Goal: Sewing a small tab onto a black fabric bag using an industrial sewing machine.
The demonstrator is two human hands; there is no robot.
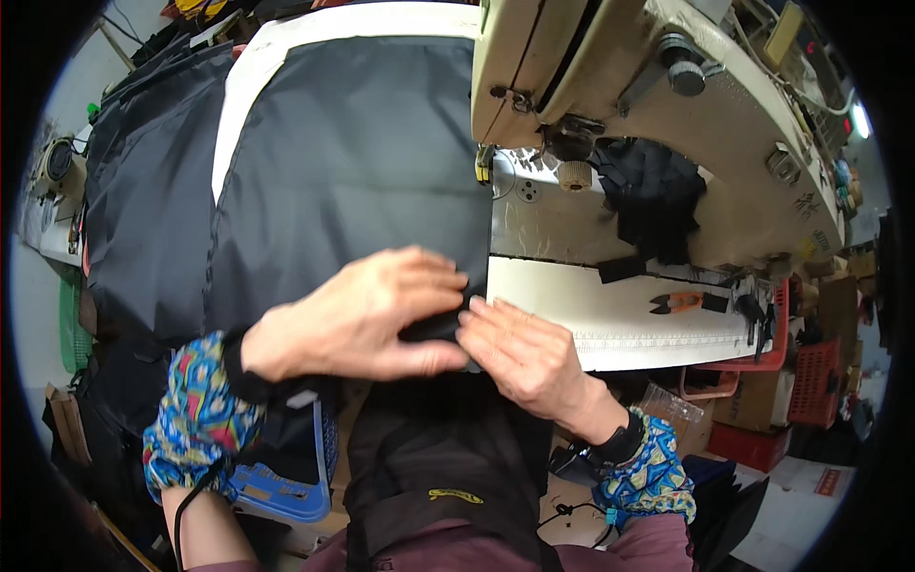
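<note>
A large black fabric panel lies spread over the white sewing table, its right edge running under the needle area of a cream sewing machine. My left hand rests on the panel near its front right corner, fingers stretched and thumb apart, slightly blurred. Beside it, my right hand has its fingers pressed together on the corner of the fabric; the thumb is hidden. Both wrists wear patterned sleeve covers. The presser foot sits at the panel's right edge, well beyond my fingers.
Orange-handled thread snips lie on the table extension at right. Black scraps are heaped under the machine arm. More black fabric hangs over the left side. A blue basket stands below, and a red basket at far right.
</note>
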